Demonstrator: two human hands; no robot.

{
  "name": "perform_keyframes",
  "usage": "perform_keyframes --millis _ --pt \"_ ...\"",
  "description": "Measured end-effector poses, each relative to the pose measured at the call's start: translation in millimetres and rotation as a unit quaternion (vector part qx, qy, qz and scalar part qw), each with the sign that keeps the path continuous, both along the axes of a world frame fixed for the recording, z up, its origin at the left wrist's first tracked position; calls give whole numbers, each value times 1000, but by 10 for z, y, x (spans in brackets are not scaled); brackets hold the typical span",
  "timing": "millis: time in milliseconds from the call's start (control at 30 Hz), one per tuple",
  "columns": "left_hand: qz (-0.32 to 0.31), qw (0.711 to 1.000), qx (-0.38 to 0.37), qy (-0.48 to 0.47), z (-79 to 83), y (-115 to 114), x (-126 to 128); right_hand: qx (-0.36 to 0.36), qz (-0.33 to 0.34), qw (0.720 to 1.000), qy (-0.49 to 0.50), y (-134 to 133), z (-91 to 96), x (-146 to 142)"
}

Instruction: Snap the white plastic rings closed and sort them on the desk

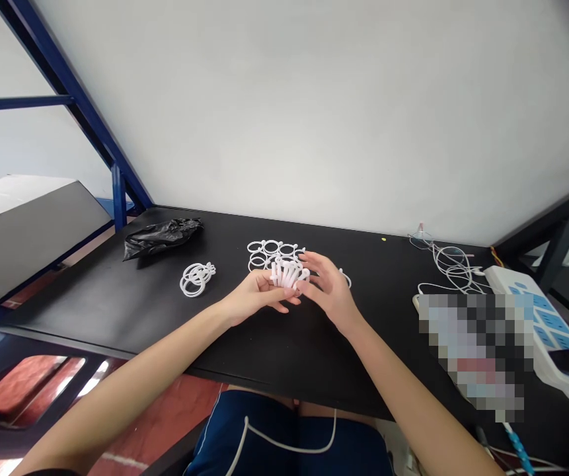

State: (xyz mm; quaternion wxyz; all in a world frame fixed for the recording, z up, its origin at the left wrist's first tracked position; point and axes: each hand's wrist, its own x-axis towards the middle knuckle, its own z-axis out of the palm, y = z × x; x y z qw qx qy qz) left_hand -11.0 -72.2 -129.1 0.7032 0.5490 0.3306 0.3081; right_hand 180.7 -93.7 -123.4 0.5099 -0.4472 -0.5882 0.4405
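A bunch of white plastic curtain rings (288, 272) is held above the black table (284, 337), their small eyelets fanned out. My left hand (252, 294) is closed on the bunch from the left, thumb in front. My right hand (331, 291) curves round its right side, with the thumb against the rings and the other fingers bent behind. Just beyond the hands, several more white rings (271, 246) lie flat in rows, partly covered by the bunch. Another ring (347, 277) shows beside my right hand. To the left sits a small pile of rings (195, 281).
A crumpled black plastic bag (164, 237) lies at the back left. On the right are a tangled white cable (455, 264), a blurred-out flat object (477, 357) and a white power strip (542, 317) with blue sockets. A pale wall (304, 119) stands behind the table.
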Motion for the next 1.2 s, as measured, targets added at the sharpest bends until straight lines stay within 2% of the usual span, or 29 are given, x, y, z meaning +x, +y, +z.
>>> perform_keyframes --millis 67,133,267,367,500,567,733,933,1000,1067,1133,1200 --pt "-42 999 26 -2 6 -47 25 -44 61 997 -3 -29 -1 -57" --pt "-82 996 37 -3 15 -88 50 -74 91 993 -11 -59 -9 -105" --pt "-124 992 31 6 47 -122 78 -80 74 994 -19 -100 -28 -155" --pt "-146 989 13 9 55 -114 72 -76 63 995 10 -119 -21 -179" --pt "-186 982 0 18 36 -105 50 -164 121 978 49 -135 11 -204" --pt "-192 981 1 21 32 -107 46 -182 139 972 50 -140 21 -208" --pt "-196 980 -5 26 36 -118 80 -147 91 981 91 -155 -23 -239" --pt "-210 977 -21 21 2 -94 79 -96 79 988 89 -157 -87 -269" --pt "-213 977 -25 12 17 -68 33 -96 103 987 73 -130 -45 -199" --pt "-222 975 -25 1 43 -39 -27 -104 156 981 50 -87 22 -82" --pt "-246 969 -30 -13 70 -10 -84 -101 230 968 22 -41 89 43" --pt "-284 957 -47 -27 90 17 -122 -106 272 956 12 -10 134 128"
